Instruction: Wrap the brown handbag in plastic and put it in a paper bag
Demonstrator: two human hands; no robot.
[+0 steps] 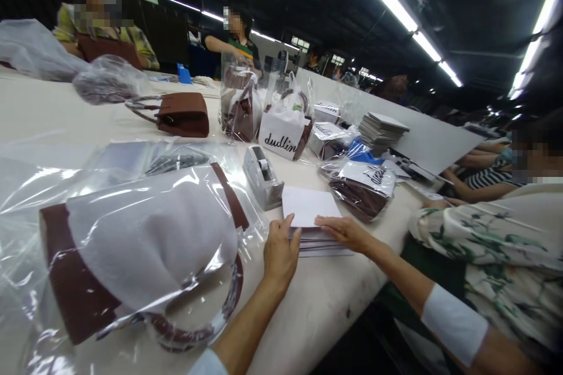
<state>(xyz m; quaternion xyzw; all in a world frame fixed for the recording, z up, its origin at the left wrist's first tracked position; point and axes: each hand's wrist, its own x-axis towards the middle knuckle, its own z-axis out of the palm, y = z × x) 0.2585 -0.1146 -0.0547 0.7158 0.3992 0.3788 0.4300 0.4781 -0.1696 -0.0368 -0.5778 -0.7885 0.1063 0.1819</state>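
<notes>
Touching the near edge of the rectangular white paper sheet (pixel 310 205), our left hand (pixel 280 251) and right hand (pixel 348 232) seemingly steady it; whether they pinch, we cannot tell

The word "dudlin" is printed in black, lowercase, script-like letters on the white wrapper (pixel 273 124) by which an upright brown handbag (pixel 303 139) is covered; there it is read whole, low on the front, its line tilted slightly down to the right. The same lettering is borne by the white panel of a rear package (pixel 326 110), where it is small but mostly legible. It is repeated on the white face of a middle package (pixel 326 131), set aslant and blurred by clear plastic. On the nearest package (pixel 365 173), similar black script is steeply slanted, and its last letters are obscured by glare and creases.
</notes>
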